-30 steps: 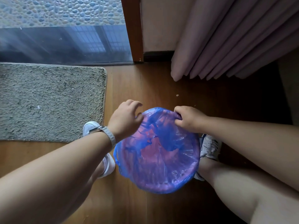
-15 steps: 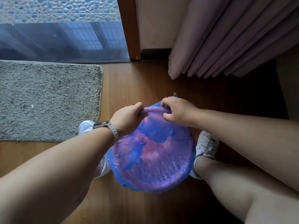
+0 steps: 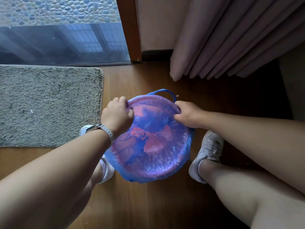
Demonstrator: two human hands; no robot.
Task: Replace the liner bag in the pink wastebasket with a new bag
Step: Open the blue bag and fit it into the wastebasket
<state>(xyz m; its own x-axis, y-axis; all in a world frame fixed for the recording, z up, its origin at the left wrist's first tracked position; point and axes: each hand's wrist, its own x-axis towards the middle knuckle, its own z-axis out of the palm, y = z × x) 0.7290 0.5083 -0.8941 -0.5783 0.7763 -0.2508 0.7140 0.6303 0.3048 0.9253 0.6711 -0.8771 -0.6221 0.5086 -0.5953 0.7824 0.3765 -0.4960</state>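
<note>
We've got the pink wastebasket [image 3: 149,175] on the wood floor [image 3: 125,80] between our shoes. Blue bag [image 3: 148,123] is stretched over its rim. Left hand [image 3: 117,115] and right hand [image 3: 187,114] each pinch the bag at the far rim, either side.

Nothing written could be read: no text, label, brand or number. The blue bag [image 3: 153,123], gripped at the rim by the left hand [image 3: 117,116] and the right hand [image 3: 186,114], carried no legible print. The watch [image 3: 105,131] on the wrist just behind the left grip was too small and too tilted to read. The white shoe [image 3: 206,151] just below the right grip showed no mark that could be made out.
</note>
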